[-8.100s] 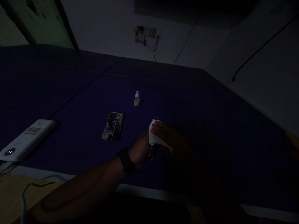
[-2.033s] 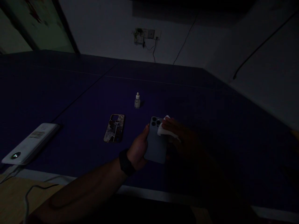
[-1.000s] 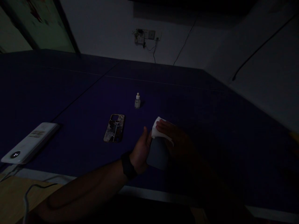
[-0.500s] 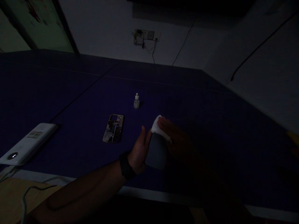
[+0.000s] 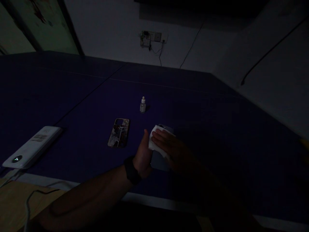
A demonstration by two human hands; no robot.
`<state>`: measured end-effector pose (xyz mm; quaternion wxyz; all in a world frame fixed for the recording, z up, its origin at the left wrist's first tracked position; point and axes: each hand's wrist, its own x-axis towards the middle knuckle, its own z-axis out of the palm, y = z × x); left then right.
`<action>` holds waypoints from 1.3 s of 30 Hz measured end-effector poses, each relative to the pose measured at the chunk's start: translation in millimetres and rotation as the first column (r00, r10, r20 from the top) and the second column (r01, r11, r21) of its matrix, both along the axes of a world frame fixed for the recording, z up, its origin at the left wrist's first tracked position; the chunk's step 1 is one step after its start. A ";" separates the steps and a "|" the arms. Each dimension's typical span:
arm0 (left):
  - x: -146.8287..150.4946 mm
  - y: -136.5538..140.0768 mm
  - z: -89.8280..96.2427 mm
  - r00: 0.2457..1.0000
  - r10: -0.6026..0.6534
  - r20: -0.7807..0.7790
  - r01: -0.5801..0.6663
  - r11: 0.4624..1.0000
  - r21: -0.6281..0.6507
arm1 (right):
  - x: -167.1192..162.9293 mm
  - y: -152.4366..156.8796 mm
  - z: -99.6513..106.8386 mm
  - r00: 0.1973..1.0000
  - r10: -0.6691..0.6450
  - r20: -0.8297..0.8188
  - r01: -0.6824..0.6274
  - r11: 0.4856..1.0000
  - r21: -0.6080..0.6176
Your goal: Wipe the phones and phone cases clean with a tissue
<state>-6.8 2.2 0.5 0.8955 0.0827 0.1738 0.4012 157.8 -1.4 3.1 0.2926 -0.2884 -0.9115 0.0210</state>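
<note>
My left hand [image 5: 144, 157], with a dark watch on its wrist, grips a grey phone [image 5: 159, 161] along its left edge, thumb pointing up. Over the middle of the phone lies a folded white wipe [image 5: 158, 145]. My right hand [image 5: 172, 148] presses that wipe flat against the phone with its fingers. The phone's top edge shows beyond the wipe; the rest of its upper half is covered. To the left lies a patterned phone case [image 5: 118, 132] on the blue tabletop [image 5: 96, 106]. A small dropper bottle [image 5: 143, 105] with a white cap stands upright behind my hands.
At the left edge lies a white power bank [image 5: 32, 146] with a lit round display. A cable [image 5: 28, 201] runs below it over a pale wooden surface. Wall sockets [image 5: 152, 37] with hanging cords are at the back. The room is dim.
My right hand has slid the wipe from the phone's top end down toward its middle, uncovering the top edge. My left hand keeps its grip, and the view has shifted slightly.
</note>
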 end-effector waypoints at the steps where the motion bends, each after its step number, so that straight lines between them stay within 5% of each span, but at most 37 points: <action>1: 0.2 -0.1 1.1 1.000 0.003 -0.008 -0.003 1.000 -0.012 | -0.9 -0.6 -0.4 1.000 0.021 0.004 -0.021 1.000 -0.014; 7: -0.5 -2.1 13.6 0.999 0.035 -0.041 -0.033 0.998 0.048 | 4.3 -0.7 1.8 0.993 -0.087 -0.076 0.084 0.996 -0.041; 13: -2.7 0.7 7.8 0.997 0.053 -0.050 -0.052 0.998 0.032 | 5.0 -2.3 5.4 0.997 0.055 -0.048 -0.058 0.996 -0.074; 20: -7.2 -0.2 13.7 0.997 0.056 -0.053 -0.050 0.993 0.110 | 19.7 1.4 5.2 0.974 -0.185 -0.134 0.184 0.983 -0.021; 26: -4.8 2.9 15.9 0.983 0.156 -0.095 -0.156 0.988 0.012 | 13.5 0.6 5.8 0.997 0.019 -0.075 -0.022 0.999 -0.040; 30: -4.2 2.0 15.3 0.988 0.125 -0.087 -0.122 0.992 0.040 | 17.9 1.1 6.0 0.987 -0.106 -0.123 0.101 0.994 -0.041; 36: -3.8 1.1 16.3 0.985 0.145 -0.092 -0.139 0.988 0.071 | 17.7 2.8 5.3 0.997 0.013 -0.074 -0.016 0.999 -0.043; 39: -5.2 1.7 14.1 0.990 0.109 -0.089 -0.101 0.991 0.084 | 20.0 0.4 7.3 0.988 -0.090 -0.126 0.085 0.995 -0.048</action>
